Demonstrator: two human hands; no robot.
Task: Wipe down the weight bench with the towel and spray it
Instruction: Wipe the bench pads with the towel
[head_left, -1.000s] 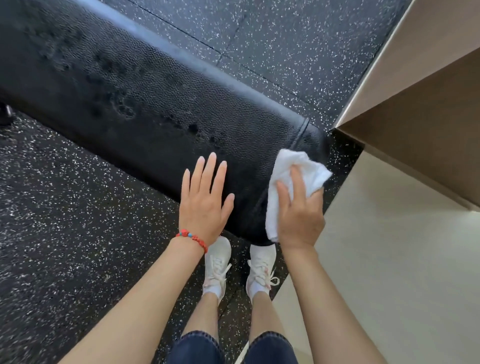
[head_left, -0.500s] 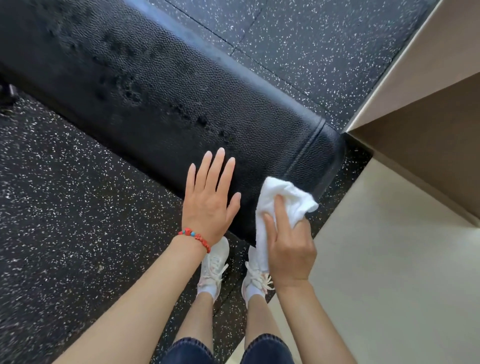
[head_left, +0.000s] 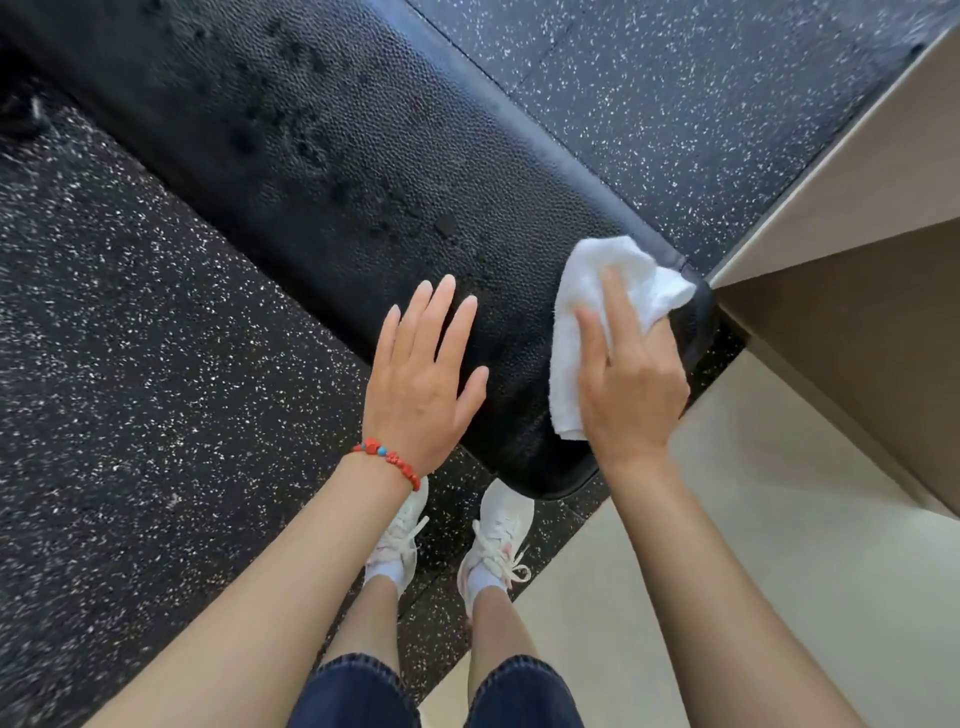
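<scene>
The weight bench (head_left: 337, 171) is a long pad of black pebbled vinyl running from upper left down to its rounded end near my feet. Dark wet spots (head_left: 311, 140) dot its top. My left hand (head_left: 421, 384) rests flat on the pad near the end, fingers straight and spread, a red bead bracelet at the wrist. To its right, my right hand (head_left: 631, 384) holds a bunched white towel (head_left: 582, 291) and presses it against the pad's end by the seam. Two fingers lie over the cloth, and the outer ones tuck into it. No spray bottle is in view.
Black speckled rubber flooring (head_left: 130, 364) surrounds the bench. A pale smooth floor (head_left: 753, 545) begins at the right. A beige boxed wall or cabinet (head_left: 857, 312) stands close to the bench end. My white shoes (head_left: 498, 540) stand just below the pad's end.
My right hand slid the towel down toward the pad's near edge, then back up to the end seam. My left hand stayed flat on the pad.
</scene>
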